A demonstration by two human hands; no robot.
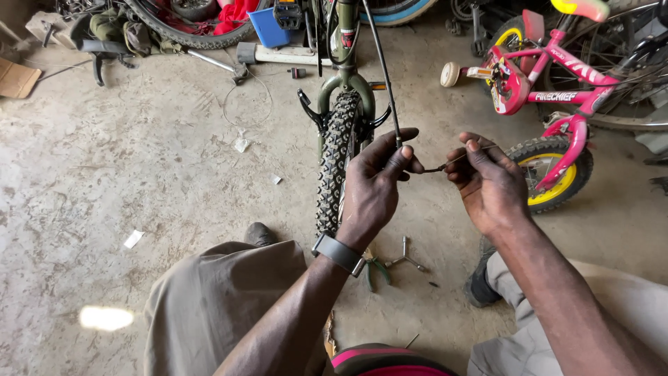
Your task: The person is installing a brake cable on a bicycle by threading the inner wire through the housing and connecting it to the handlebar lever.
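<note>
My left hand (376, 182) pinches the lower end of a black brake cable housing (383, 66) that runs up toward the top of an olive-green bicycle. My right hand (487, 182) grips a thin bare wire (452, 161) that sticks out of the housing end between the two hands. Both hands hover in front of the bicycle's knobby front tyre (335, 157), held in the green fork (346, 85). A dark wristband sits on my left wrist.
A pink child's bicycle (550, 90) with a yellow-rimmed wheel stands at the right. On the concrete floor below my hands lie a three-way wrench (406, 258) and green-handled pliers (376, 270). Wheels, a blue tub (268, 29) and loose parts crowd the back wall.
</note>
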